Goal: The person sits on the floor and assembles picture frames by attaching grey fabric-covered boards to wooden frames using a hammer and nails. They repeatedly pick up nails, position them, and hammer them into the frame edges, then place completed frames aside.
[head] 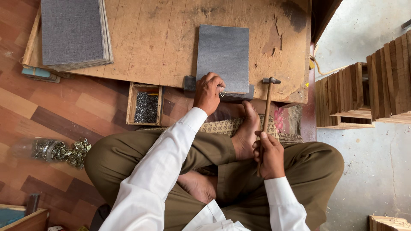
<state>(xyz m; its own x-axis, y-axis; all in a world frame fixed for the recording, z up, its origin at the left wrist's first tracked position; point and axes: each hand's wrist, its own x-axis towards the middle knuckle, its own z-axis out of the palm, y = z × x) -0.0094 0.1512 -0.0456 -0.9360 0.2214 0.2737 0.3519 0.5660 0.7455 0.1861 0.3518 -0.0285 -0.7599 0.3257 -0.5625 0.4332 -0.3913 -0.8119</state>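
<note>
Work board (162, 47): bare wood, worn, scratched, stained, matt.
Grey panel (223, 55): fine woven texture, matt.
Panel stack (72, 32): same grey weave, matt.
Hammer (267, 111): dull metal head, smooth wooden handle.
Small box (131, 105): raw wood, filled with shiny metal nails.
Floor (51, 111): wood-pattern sheet, slight sheen.
Sleeves (162, 171): white cloth, smooth.
Trousers (317, 162): olive cloth, matt.

Stacked grey panels (72, 32) — wooden frames (364, 92) rightward
</note>
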